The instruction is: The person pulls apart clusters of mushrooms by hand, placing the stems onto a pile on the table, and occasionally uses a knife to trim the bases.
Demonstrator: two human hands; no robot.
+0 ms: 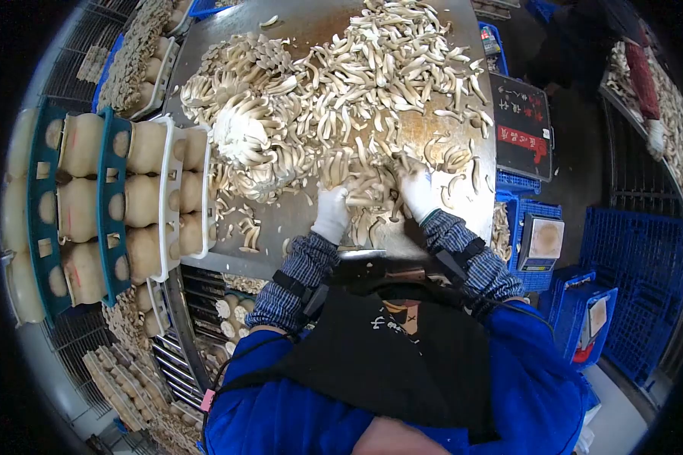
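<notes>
You are cupping both gloved hands, left hand (332,213) and right hand (418,194), around loose mushrooms (369,199) near the surface (296,216) edge, risking stems spilling off.

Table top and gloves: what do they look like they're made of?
The table looks like bare sheet metal: grey, dull sheen, brownish stains. The gloves on the left hand and right hand look like white knit fabric, matte and soft; both rest in the mushrooms.
</notes>
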